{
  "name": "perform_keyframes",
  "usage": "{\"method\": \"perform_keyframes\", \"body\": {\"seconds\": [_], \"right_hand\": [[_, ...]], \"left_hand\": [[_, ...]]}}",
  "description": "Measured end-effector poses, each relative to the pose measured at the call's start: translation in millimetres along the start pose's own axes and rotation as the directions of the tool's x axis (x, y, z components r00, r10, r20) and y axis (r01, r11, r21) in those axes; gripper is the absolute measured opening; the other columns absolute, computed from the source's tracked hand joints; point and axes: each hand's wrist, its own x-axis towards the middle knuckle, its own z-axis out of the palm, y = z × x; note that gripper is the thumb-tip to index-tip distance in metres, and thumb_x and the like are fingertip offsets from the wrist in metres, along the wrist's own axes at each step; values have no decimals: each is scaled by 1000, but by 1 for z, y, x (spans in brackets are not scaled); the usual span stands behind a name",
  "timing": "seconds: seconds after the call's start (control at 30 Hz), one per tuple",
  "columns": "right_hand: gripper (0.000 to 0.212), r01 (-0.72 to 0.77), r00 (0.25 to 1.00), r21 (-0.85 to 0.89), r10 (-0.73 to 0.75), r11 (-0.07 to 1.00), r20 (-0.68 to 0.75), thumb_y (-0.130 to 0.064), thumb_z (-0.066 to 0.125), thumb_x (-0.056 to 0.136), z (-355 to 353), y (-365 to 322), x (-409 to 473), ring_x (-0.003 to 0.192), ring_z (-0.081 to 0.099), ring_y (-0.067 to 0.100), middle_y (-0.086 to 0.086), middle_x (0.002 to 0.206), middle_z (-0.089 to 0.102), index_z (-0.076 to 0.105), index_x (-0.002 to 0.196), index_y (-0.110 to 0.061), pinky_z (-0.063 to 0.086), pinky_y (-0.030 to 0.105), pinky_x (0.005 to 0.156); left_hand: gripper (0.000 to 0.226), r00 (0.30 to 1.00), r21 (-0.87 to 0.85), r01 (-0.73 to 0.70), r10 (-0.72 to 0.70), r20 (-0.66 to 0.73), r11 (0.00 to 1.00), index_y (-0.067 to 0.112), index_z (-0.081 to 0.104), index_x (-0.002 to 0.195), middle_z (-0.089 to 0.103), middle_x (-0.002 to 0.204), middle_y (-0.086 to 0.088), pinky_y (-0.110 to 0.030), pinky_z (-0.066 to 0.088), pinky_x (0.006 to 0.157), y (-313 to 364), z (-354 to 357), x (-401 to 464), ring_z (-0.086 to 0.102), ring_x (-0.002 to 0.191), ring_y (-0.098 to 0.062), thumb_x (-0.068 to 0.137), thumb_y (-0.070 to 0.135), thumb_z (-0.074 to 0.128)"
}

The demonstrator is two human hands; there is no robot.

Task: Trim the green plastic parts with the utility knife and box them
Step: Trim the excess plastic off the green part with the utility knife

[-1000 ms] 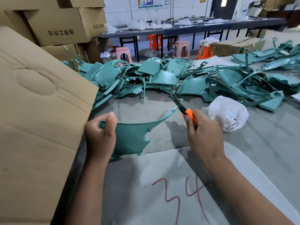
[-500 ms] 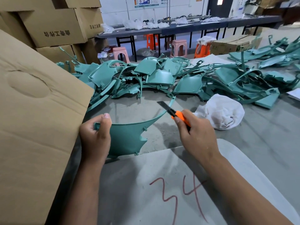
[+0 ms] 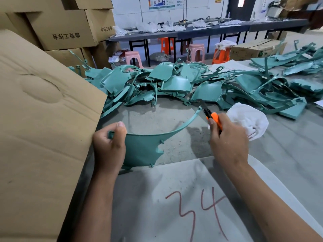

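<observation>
1. Since half a second ago, the utility knife (image 3: 210, 114) has swung from lying across the part's curved arm to pointing up and away, its blade tip now just beside the tip of that arm.
2. Held above the counter (image 3: 288, 154), the green plastic part (image 3: 145, 147) has its broad body low and its thin arm sweeping up to the right.
3. Curled fingers and thumb of the left hand (image 3: 109, 145) clamp the part's left end, thumb on top.
4. Wrapped around the orange knife handle, the right hand (image 3: 227, 142) shows its back to the camera, forearm reaching in from the lower right.
5. Red handwriting reading "34" marks the grey sheet (image 3: 174, 198) in the foreground.
6. Printed characters on the cardboard boxes (image 3: 66, 28) at the upper left appear upside down and are not legible.
7. Beyond the hands lie a white cloth (image 3: 248, 119) and a pile of green parts (image 3: 174, 82); a cardboard flap (image 3: 38, 128) stands at the left.
</observation>
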Motion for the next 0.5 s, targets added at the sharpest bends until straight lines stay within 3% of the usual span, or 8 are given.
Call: {"method": "perform_keyframes", "body": {"seconds": [0.17,0.3,0.4,0.5], "right_hand": [[35,159,982,106,-168,982,87,-37,50,107,4,-21,-17,53,46,24,0,58,49,46,80,-15,37,41,49],[33,235,954,226,-269,945,132,-36,52,105,-1,-33,-26,49,43,22,-5,54,45,44,79,-18,32,39,46],[32,377,870,145,-403,915,285,-45,45,105,-5,-45,-38,50,46,23,-9,58,46,45,83,-22,34,38,46],[24,483,753,164,-503,860,424,-45,47,100,2,-57,-51,61,49,33,-10,64,39,41,87,-26,40,44,53]], "left_hand": [[41,999,24,-3,4,-44,1000,24,26,60,19,58,11,-25,12,51,-1,3,1,17,57,-5,95,22,48],[45,991,23,49,-46,-125,999,22,24,62,19,56,11,-26,14,49,-3,4,1,17,55,-6,98,31,50],[50,988,50,25,-17,-153,998,18,26,61,20,56,8,-25,15,48,-4,6,1,18,54,-9,98,41,52],[53,997,85,-32,38,-70,996,18,28,62,23,58,7,-28,19,51,-7,6,-1,20,56,-10,97,52,49]]}}
